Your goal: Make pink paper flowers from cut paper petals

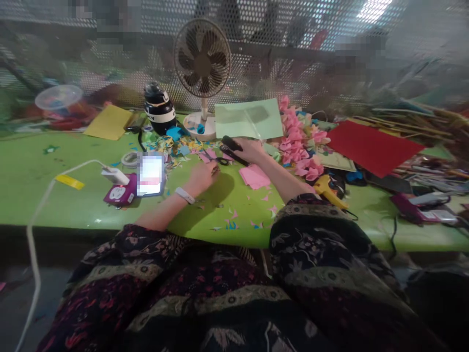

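Black tool (pixel 231 146): gripped in the right hand (pixel 252 150), fingers curled round it; it pokes out left of the fingertips, low over the table.
Left hand (pixel 205 176): rests on the green table (pixel 54 195), fingers bent close together; too blurred to tell whether they pinch anything.
Paper scraps (pixel 183 146): strewn just beyond the left fingertips.
Pink paper (pixel 254 176): flat, just under the right fingers, between both hands.
Green sheet (pixel 249 118): just past the right fingers.
Paper flowers (pixel 300 146): right of the right fingers.
Phone (pixel 151 174): left of the left fingers.
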Demonstrator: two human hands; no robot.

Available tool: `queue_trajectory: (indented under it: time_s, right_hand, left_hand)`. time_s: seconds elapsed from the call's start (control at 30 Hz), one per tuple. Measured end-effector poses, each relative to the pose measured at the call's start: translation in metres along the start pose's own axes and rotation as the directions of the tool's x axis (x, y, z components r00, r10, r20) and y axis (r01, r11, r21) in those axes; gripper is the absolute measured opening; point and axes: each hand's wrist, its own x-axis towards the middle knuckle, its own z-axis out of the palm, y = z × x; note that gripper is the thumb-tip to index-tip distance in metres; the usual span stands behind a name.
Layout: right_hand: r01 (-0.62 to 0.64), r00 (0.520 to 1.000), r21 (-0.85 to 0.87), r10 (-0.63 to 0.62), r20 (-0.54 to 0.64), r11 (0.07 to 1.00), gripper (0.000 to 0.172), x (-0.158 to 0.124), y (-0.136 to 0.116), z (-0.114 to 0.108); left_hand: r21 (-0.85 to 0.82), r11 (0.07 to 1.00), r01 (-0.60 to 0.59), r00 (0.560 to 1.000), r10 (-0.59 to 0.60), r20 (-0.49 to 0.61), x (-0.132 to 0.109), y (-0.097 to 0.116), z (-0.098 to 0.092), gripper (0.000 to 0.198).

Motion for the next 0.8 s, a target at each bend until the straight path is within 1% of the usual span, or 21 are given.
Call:
queue_trajectory:
  time_s: [0.07,0.13,0.2,0.27,0.3,0.33,0.37,0.43,0.47,0.5,0.57,0.6,0.7,0.8]
  right_hand:
    - [-0.042,0.999,-0.026,0.043,0.025,0.999,0.057,0.006,-0.004,0.004]
    - [-0.073,0.997,-0.025,0.072,-0.028,0.997,0.056,0.002,-0.006,0.006]
    - [-0.062,0.99,-0.015,0.059,-0.13,0.998,0.055,-0.014,-0.006,0.004]
    - [-0.016,0.98,0.009,0.017,-0.198,1.0,0.056,-0.039,-0.005,0.001]
    - [0.001,0.982,0.028,0.005,-0.191,1.0,0.055,-0.053,-0.004,0.0]
    - [-0.018,0.989,0.047,0.024,-0.145,0.999,0.055,-0.068,-0.004,0.0]
    - [-0.042,0.997,0.057,0.046,-0.062,0.998,0.057,-0.082,-0.005,0.0]
    - [-0.095,0.991,0.031,0.092,0.099,0.995,0.064,-0.106,-0.009,0.001]
    - [-0.116,0.983,0.004,0.114,0.141,0.993,0.063,-0.115,-0.011,0.002]
    - [-0.13,0.977,-0.019,0.131,0.166,0.991,0.058,-0.121,-0.014,0.003]
    - [-0.151,0.972,-0.048,0.157,0.176,0.987,0.047,-0.126,-0.02,0.003]
    - [-0.157,0.971,-0.056,0.164,0.175,0.986,0.044,-0.126,-0.021,0.002]
    - [-0.16,0.97,-0.086,0.173,0.172,0.983,0.044,-0.124,-0.023,0.0]
    - [-0.122,0.978,-0.115,0.139,0.156,0.986,0.046,-0.123,-0.023,-0.001]
  left_hand:
    - [0.052,0.997,-0.052,0.998,0.05,0.036,-0.002,-0.002,0.002,0.027]
    - [0.057,0.994,-0.089,0.995,0.087,0.044,-0.003,-0.005,0.005,0.028]
    - [0.049,0.993,-0.104,0.994,0.103,0.027,-0.003,-0.008,0.007,0.027]
    - [0.025,0.996,-0.084,0.996,0.084,0.002,-0.003,-0.011,0.008,0.025]
    - [0.009,0.997,-0.07,0.997,0.07,-0.011,-0.003,-0.012,0.008,0.024]
    - [-0.007,0.998,-0.061,0.998,0.061,-0.02,-0.002,-0.012,0.007,0.024]
    - [-0.021,0.998,-0.056,0.998,0.056,-0.028,-0.002,-0.012,0.007,0.023]
    - [-0.043,0.997,-0.065,0.997,0.063,-0.039,-0.002,-0.01,0.005,0.023]
    - [-0.054,0.996,-0.076,0.996,0.074,-0.041,-0.002,-0.01,0.005,0.024]
    - [-0.063,0.994,-0.087,0.996,0.085,-0.04,-0.002,-0.009,0.004,0.024]
    - [-0.08,0.99,-0.114,0.993,0.112,-0.03,-0.001,-0.008,0.004,0.025]
    - [-0.085,0.988,-0.126,0.992,0.125,-0.027,-0.001,-0.007,0.004,0.024]
    - [-0.105,0.981,-0.16,0.987,0.158,-0.032,-0.001,-0.006,0.005,0.023]
    - [-0.149,0.966,-0.212,0.977,0.209,-0.035,-0.002,-0.002,0.006,0.02]
